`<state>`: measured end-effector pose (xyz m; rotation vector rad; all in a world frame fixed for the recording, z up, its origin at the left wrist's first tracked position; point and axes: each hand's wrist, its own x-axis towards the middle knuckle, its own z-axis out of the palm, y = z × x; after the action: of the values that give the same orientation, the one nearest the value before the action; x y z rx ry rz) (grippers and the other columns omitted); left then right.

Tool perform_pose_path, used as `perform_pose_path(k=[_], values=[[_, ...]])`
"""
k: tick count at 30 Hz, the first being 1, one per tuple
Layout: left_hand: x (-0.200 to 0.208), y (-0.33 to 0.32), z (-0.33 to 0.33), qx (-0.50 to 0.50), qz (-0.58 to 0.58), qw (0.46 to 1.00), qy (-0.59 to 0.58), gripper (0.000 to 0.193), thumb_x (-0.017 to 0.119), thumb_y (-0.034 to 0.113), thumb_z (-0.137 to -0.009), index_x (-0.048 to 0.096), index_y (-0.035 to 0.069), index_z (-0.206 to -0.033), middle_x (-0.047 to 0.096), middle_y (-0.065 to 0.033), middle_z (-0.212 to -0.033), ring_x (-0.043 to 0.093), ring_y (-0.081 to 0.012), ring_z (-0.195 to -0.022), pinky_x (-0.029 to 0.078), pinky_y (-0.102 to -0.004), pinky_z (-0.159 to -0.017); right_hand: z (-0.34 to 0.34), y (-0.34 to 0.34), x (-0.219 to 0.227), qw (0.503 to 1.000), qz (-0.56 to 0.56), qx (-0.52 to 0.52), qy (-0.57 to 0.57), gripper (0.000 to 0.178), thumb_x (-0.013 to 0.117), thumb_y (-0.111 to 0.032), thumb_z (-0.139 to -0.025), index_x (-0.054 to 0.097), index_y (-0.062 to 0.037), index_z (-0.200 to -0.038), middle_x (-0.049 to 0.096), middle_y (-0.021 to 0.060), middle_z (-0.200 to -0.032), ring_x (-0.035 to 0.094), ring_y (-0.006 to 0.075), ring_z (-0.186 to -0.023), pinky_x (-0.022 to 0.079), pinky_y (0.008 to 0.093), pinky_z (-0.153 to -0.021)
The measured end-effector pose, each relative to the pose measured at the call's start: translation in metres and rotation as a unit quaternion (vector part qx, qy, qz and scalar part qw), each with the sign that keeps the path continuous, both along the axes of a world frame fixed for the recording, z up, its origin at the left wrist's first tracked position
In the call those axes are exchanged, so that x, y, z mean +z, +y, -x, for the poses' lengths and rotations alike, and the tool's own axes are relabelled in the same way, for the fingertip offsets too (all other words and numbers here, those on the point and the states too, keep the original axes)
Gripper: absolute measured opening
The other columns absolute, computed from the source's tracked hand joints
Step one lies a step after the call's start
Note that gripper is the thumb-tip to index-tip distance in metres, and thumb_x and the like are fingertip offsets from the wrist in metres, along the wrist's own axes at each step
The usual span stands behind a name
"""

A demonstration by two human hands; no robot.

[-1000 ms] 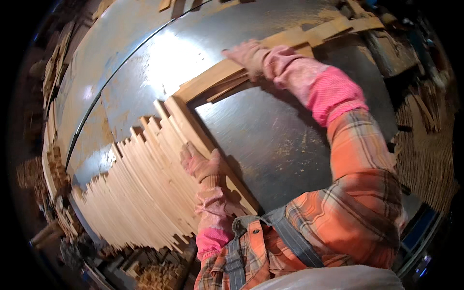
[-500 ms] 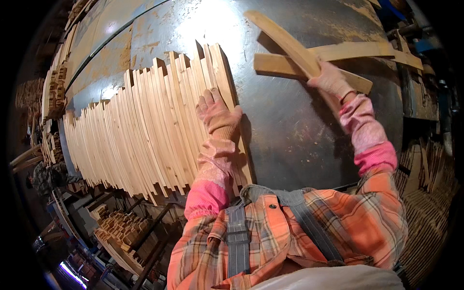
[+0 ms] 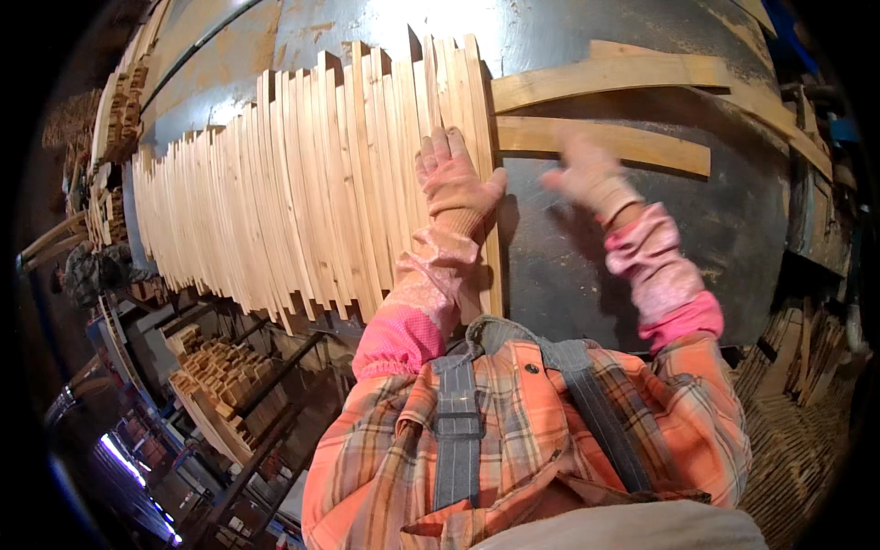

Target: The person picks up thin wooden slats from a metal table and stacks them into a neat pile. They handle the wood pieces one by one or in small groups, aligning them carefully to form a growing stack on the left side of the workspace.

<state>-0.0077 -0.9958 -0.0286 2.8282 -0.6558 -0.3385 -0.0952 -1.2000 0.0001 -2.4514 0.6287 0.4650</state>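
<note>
My left hand (image 3: 456, 183), in a light work glove, lies flat with fingers stretched over the right end of a long row of narrow wooden strips (image 3: 302, 183). The strips stand close together side by side on a dark metal table, their far ends uneven. To the right of the row, my right hand (image 3: 594, 176) is blurred by motion above the table, thumb away from the fingers and nothing in it. Just beyond it lies a short curved wooden slat (image 3: 642, 149). Another curved slat (image 3: 610, 82) lies farther off, its left end by the row.
A further slat (image 3: 775, 115) slants under the far curved one toward the table's right edge. The metal table (image 3: 559, 266) shows scuffs and dust. Stacked wooden blocks (image 3: 220, 367) stand low at the left. More timber pieces (image 3: 797, 357) fill the lower right, beyond the table.
My right hand has let go of the curved slat it held and moved left, closer to the row. My left hand stays on the strips. The view has shifted slightly.
</note>
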Motion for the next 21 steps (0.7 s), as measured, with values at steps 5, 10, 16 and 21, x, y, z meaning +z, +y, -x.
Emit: perform_pose_path(k=[5, 10, 16, 21], values=[[0.008, -0.009, 0.000, -0.003, -0.002, 1.000, 0.006, 0.106, 0.074, 0.052, -0.078, 0.032, -0.002, -0.159, 0.027, -0.0268, -0.166, 0.023, -0.0446, -0.154, 0.017, -0.0527, -0.127, 0.039, -0.096, -0.037, 0.946, 0.273, 0.166, -0.045, 0.065, 0.085, -0.031, -0.074, 0.061, -0.0071, -0.130, 0.065, 0.0185, -0.130, 0.060, 0.0362, -0.126, 0.050, 0.0446, -0.102], [0.007, -0.010, -0.002, 0.012, -0.021, 1.000, 0.018, 0.102, 0.074, 0.049, -0.078, 0.037, -0.001, -0.158, 0.030, -0.0270, -0.164, 0.025, -0.0458, -0.153, 0.018, -0.0526, -0.127, 0.064, -0.099, -0.013, 0.942, 0.237, 0.182, 0.152, 0.051, 0.083, -0.032, -0.074, 0.064, -0.0066, -0.114, 0.066, 0.0148, -0.116, 0.062, 0.0339, -0.115, 0.050, 0.0456, -0.100], [0.001, -0.007, 0.001, -0.001, 0.000, 1.000, -0.022, 0.099, 0.077, 0.047, -0.076, 0.041, -0.002, -0.154, 0.035, -0.0269, -0.161, 0.030, -0.0470, -0.150, 0.021, -0.0535, -0.125, 0.136, -0.117, 0.042, 0.959, 0.191, 0.025, 0.208, 0.059, 0.080, -0.033, -0.072, 0.066, -0.0107, -0.124, 0.066, 0.0150, -0.122, 0.060, 0.0346, -0.122, 0.048, 0.0452, -0.106], [0.002, -0.004, 0.000, -0.005, 0.004, 0.999, -0.035, 0.098, 0.080, 0.045, -0.075, 0.043, -0.001, -0.153, 0.037, -0.0268, -0.160, 0.032, -0.0468, -0.149, 0.025, -0.0527, -0.124, 0.012, -0.112, 0.060, 0.967, 0.253, 0.036, 0.014, 0.032, 0.068, -0.015, -0.079, 0.074, -0.0064, -0.108, 0.073, 0.0141, -0.106, 0.070, 0.0330, -0.100, 0.058, 0.0442, -0.089]])
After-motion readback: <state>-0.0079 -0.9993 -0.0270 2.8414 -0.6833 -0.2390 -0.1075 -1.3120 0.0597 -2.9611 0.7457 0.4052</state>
